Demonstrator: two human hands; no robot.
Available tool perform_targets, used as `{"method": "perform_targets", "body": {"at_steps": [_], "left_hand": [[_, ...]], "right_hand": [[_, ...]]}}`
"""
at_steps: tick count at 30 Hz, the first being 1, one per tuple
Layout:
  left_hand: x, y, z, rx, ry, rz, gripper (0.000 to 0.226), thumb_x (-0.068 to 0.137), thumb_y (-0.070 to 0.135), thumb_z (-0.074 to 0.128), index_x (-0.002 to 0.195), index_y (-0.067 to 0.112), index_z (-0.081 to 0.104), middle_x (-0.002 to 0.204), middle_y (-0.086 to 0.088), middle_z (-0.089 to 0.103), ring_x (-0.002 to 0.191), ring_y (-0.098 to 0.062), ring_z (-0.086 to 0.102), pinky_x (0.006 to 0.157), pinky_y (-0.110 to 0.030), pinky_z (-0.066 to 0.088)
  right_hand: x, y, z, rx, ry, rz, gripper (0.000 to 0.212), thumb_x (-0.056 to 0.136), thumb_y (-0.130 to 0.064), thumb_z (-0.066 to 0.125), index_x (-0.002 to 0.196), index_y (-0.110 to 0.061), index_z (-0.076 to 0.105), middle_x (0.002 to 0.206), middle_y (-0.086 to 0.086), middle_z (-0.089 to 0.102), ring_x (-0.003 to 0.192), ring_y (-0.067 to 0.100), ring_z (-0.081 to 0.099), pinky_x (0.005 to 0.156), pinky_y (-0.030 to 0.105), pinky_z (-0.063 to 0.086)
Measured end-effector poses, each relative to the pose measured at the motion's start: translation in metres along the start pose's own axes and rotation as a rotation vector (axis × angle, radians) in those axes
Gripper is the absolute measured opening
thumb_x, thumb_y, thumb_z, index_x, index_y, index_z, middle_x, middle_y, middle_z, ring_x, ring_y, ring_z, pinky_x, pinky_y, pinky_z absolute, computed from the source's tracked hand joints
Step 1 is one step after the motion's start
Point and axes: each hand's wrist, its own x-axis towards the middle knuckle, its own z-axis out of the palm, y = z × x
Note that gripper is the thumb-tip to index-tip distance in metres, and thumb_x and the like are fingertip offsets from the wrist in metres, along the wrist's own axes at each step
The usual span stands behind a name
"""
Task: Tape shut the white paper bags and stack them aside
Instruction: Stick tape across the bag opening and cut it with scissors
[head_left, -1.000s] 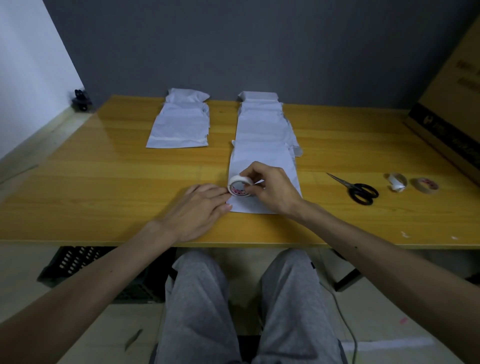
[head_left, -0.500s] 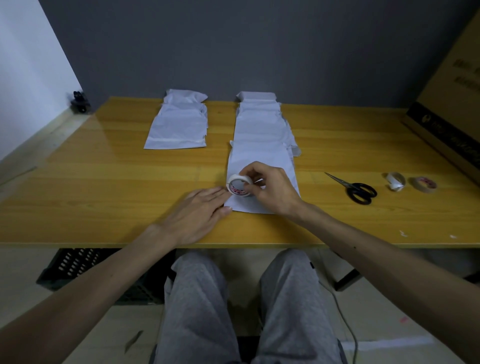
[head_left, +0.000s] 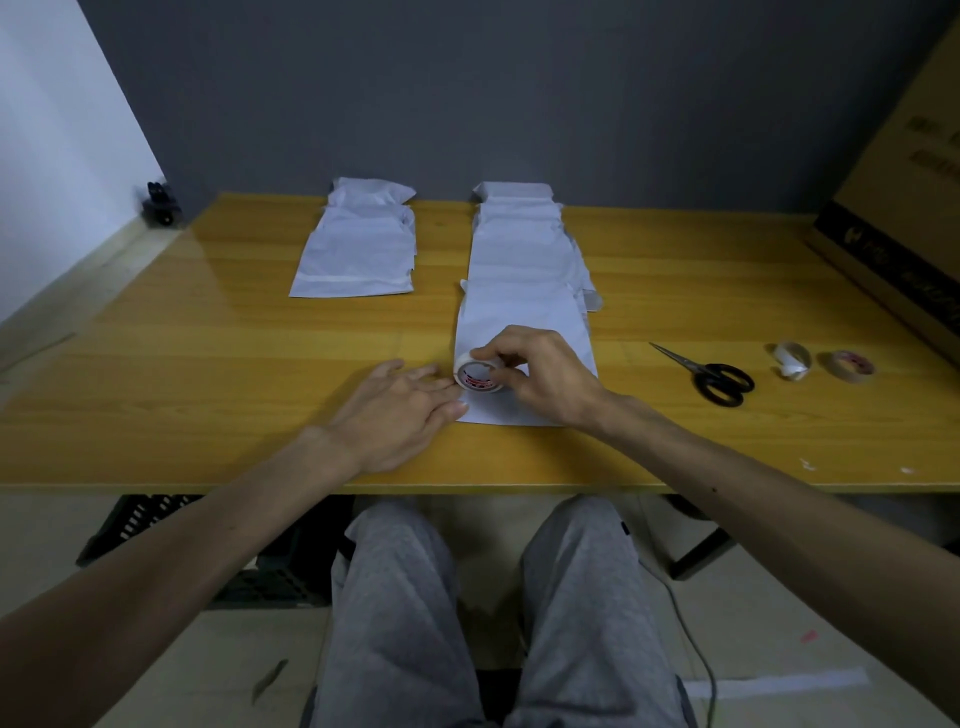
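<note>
Paper bag (head_left: 519, 317) lies beneath right grip (head_left: 545, 382) pinching tape roll (head_left: 478, 376); left grip (head_left: 395, 410) flat at its edge.

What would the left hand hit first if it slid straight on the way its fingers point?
Most likely the tape roll, gripped by the right hand on the nearest white bag. The left hand lies flat, fingertips aimed at the roll's side and nearly touching it; the exact gap is unclear.
</note>
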Motion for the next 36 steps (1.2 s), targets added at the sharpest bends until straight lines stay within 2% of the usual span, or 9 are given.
{"method": "perform_targets", "body": {"at_steps": [2,8,12,18,21,24,26,32,36], "left_hand": [[0.001,0.001,0.001,0.005,0.013,-0.019,0.052,0.103,0.047,0.013,0.148,0.03,0.032,0.153,0.014,0.033,0.145,-0.006,0.02,0.119,-0.036,0.009],[0.003,0.002,-0.001,0.018,0.039,-0.035,0.054,0.102,0.045,0.009,0.145,0.03,0.039,0.15,0.017,0.037,0.141,-0.004,0.027,0.118,-0.036,0.013],[0.007,0.003,-0.002,0.076,0.046,-0.048,0.049,0.104,0.039,0.017,0.14,0.026,0.049,0.147,0.016,0.043,0.139,-0.005,0.033,0.118,-0.036,0.015],[0.009,0.004,-0.003,0.074,0.049,-0.055,0.047,0.104,0.038,0.023,0.137,0.023,0.052,0.146,0.016,0.044,0.138,-0.006,0.035,0.117,-0.036,0.015],[0.009,0.004,-0.002,0.09,0.048,-0.058,0.046,0.104,0.038,0.023,0.139,0.024,0.051,0.146,0.016,0.044,0.138,-0.005,0.034,0.116,-0.035,0.014],[0.01,0.005,-0.003,0.081,0.047,-0.058,0.046,0.104,0.038,0.023,0.138,0.024,0.052,0.145,0.015,0.045,0.137,-0.005,0.035,0.116,-0.035,0.013],[0.01,0.005,-0.004,0.071,0.05,-0.054,0.046,0.104,0.037,0.024,0.136,0.024,0.054,0.144,0.015,0.046,0.137,-0.006,0.036,0.116,-0.034,0.013],[0.012,0.001,0.0,0.063,0.063,-0.037,0.045,0.104,0.038,0.026,0.135,0.025,0.055,0.143,0.015,0.048,0.137,-0.006,0.037,0.116,-0.035,0.014],[0.015,-0.002,0.001,0.046,0.071,-0.02,0.051,0.102,0.04,0.02,0.129,0.025,0.061,0.14,0.016,0.051,0.135,-0.007,0.039,0.114,-0.035,0.015]], "right_hand": [[0.0,0.0,-0.003,-0.012,-0.009,0.002,0.025,0.082,0.002,0.068,0.105,-0.004,0.07,0.093,0.006,0.065,0.085,0.022,0.062,0.078,0.036,0.052],[0.0,0.0,-0.015,-0.096,-0.067,0.001,0.027,0.084,0.009,0.059,0.105,-0.003,0.07,0.094,0.006,0.065,0.082,0.014,0.054,0.074,0.02,0.042],[-0.002,0.003,-0.022,-0.162,-0.115,0.001,0.03,0.084,0.011,0.054,0.104,-0.004,0.069,0.097,0.011,0.066,0.089,0.022,0.059,0.079,0.03,0.047],[-0.002,0.003,-0.033,-0.215,-0.209,-0.003,0.041,0.08,0.017,0.047,0.108,-0.003,0.068,0.101,0.014,0.062,0.091,0.025,0.06,0.081,0.035,0.052],[0.0,0.002,-0.04,-0.238,-0.247,0.018,0.045,0.079,0.019,0.045,0.111,-0.005,0.067,0.103,0.013,0.06,0.091,0.022,0.059,0.081,0.026,0.051],[0.001,-0.001,-0.046,-0.277,-0.298,0.031,0.048,0.078,0.021,0.046,0.112,-0.006,0.066,0.103,0.009,0.058,0.087,0.011,0.053,0.071,0.003,0.039],[0.003,0.0,-0.047,-0.309,-0.323,0.021,0.051,0.077,0.022,0.046,0.112,-0.008,0.066,0.104,0.007,0.058,0.088,0.011,0.055,0.066,0.0,0.036],[0.007,0.002,-0.051,-0.411,-0.366,-0.058,0.048,0.082,0.015,0.051,0.118,-0.013,0.065,0.107,0.006,0.06,0.095,0.018,0.059,0.062,0.007,0.03],[0.008,-0.006,-0.054,-0.457,-0.396,-0.085,0.047,0.084,0.013,0.051,0.119,-0.015,0.065,0.107,0.006,0.059,0.095,0.022,0.057,0.068,0.025,0.043]]}}
